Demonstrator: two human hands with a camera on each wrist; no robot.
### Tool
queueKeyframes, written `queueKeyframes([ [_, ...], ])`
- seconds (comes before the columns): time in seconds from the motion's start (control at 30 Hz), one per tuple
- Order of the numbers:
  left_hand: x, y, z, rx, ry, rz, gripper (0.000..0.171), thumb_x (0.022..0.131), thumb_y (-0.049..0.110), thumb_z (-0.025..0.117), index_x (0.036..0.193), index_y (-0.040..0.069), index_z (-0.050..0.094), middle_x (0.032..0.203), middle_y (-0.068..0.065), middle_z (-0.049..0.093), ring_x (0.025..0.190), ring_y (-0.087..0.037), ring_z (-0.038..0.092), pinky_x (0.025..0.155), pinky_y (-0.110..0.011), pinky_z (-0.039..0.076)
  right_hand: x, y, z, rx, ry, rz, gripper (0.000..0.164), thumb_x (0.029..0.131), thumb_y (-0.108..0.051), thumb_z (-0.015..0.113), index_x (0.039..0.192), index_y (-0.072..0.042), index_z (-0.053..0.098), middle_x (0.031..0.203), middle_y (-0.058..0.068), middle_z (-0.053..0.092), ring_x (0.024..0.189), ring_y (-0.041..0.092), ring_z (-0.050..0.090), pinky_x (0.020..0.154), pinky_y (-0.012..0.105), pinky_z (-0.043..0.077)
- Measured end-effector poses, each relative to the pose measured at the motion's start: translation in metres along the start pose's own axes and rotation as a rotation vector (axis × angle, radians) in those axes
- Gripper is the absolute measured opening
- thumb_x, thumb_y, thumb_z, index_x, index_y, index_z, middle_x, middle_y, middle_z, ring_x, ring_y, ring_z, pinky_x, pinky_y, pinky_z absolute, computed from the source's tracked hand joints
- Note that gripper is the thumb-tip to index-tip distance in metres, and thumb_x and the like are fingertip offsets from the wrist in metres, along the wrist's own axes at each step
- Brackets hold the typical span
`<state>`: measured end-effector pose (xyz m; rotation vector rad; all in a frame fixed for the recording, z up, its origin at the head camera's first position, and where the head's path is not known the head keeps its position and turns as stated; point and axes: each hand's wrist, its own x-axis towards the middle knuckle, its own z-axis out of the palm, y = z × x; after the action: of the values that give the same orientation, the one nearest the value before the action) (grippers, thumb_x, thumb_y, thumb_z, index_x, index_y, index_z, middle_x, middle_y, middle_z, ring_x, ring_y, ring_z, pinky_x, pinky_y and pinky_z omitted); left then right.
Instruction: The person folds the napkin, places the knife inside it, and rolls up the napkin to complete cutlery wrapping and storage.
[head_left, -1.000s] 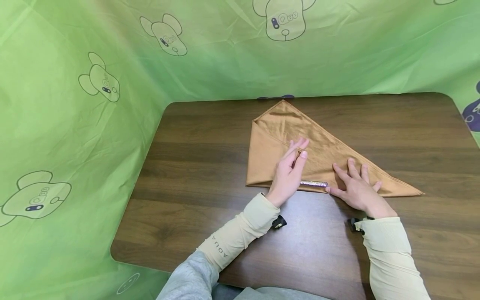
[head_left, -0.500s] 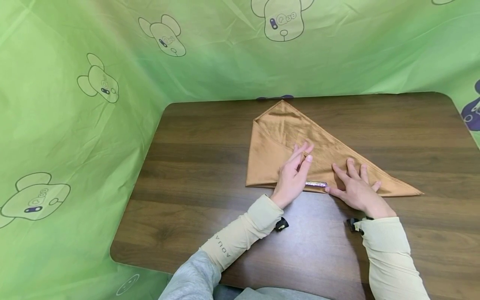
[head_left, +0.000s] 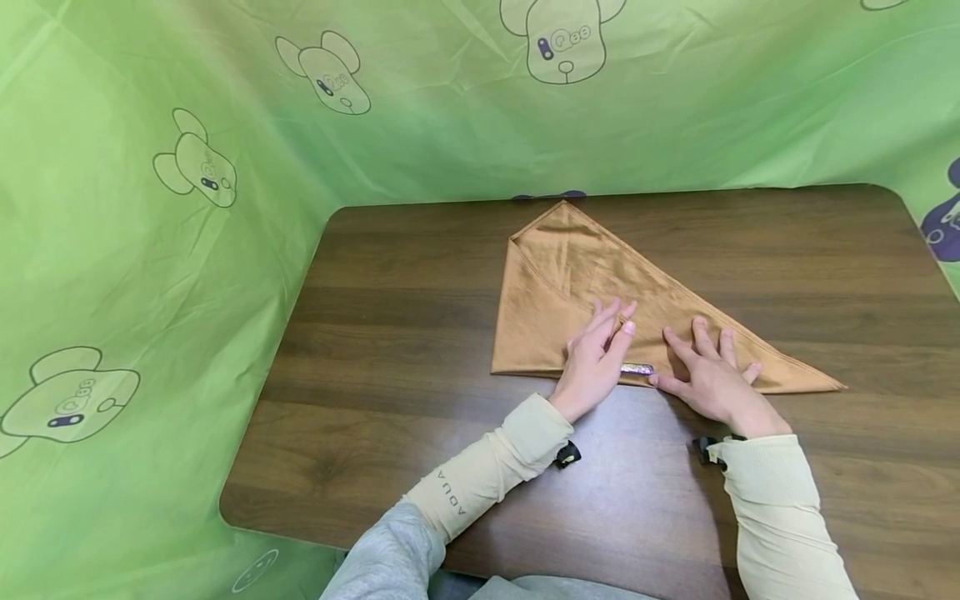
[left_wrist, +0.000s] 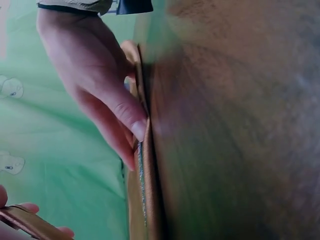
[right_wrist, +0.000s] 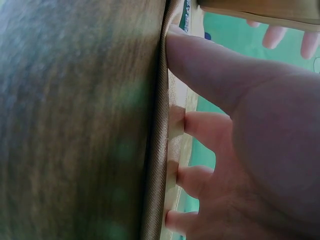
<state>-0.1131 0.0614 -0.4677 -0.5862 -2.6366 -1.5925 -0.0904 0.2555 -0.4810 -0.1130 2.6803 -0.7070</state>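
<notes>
A folded brown satin cloth (head_left: 532, 325) lies on the table with its peak at the back and a long tip to the right. My left hand (head_left: 595, 362) pinches part of the cloth between thumb and fingers; in the right wrist view this lifted flap (right_wrist: 270, 11) has fingertips showing behind it. Flat on the cloth, my right hand (head_left: 716, 377) spreads its fingers, and its thumb presses the near folded edge. Between the hands a thin glittery purple strip (head_left: 637, 368) lies along that edge, its left part hidden by the left hand. I cannot tell what it is.
A dark wood-grain table (head_left: 375, 333) carries the cloth. Green printed curtains (head_left: 450, 133) hang behind the table and along its left side. Each wrist wears a small black camera (head_left: 567, 454) below a pale sleeve (head_left: 480, 483).
My left hand has moved a little to the right and nearer the body with the pinched cloth, covering more of the glittery strip. The right hand has stayed in place.
</notes>
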Motion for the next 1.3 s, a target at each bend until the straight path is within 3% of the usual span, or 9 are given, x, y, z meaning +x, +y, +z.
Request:
queueKeyframes([
  [0.27,-0.004,0.001,0.005,0.019,-0.1,-0.085,0.044,0.104,0.038,0.035,0.141,0.021,0.05,0.154,-0.006,0.036,0.146,-0.033,0.025,0.117,-0.049,0.018,0.0,0.0,0.0,-0.005,-0.002,0.0,0.087,0.092,-0.058,0.052,0.154,-0.008,0.018,0.153,0.037,-0.01,0.133,0.066,-0.017,0.081,0.09,-0.005],
  [0.6,-0.005,-0.003,0.013,0.069,-0.177,-0.146,0.045,0.104,0.042,0.033,0.142,0.025,0.049,0.157,-0.006,0.031,0.147,-0.032,0.02,0.118,-0.046,0.015,-0.001,-0.001,-0.001,-0.007,-0.008,0.011,0.087,0.092,-0.059,0.052,0.154,-0.008,0.017,0.153,0.036,-0.011,0.133,0.066,-0.017,0.082,0.09,-0.005],
  [0.93,-0.005,-0.005,0.02,0.105,-0.22,-0.176,0.047,0.103,0.044,0.032,0.144,0.025,0.047,0.158,-0.008,0.028,0.148,-0.033,0.016,0.119,-0.046,0.013,0.0,0.0,0.0,-0.016,0.0,0.008,0.085,0.093,-0.056,0.052,0.153,-0.006,0.019,0.153,0.036,-0.01,0.133,0.066,-0.016,0.082,0.09,-0.004],
  [1.3,-0.004,-0.005,0.024,0.149,-0.229,-0.197,0.047,0.103,0.044,0.031,0.142,0.026,0.049,0.157,-0.007,0.031,0.148,-0.032,0.019,0.119,-0.046,0.015,-0.001,0.0,0.0,-0.011,0.004,0.005,0.084,0.093,-0.056,0.052,0.153,-0.007,0.019,0.153,0.036,-0.01,0.133,0.066,-0.016,0.082,0.09,-0.004],
])
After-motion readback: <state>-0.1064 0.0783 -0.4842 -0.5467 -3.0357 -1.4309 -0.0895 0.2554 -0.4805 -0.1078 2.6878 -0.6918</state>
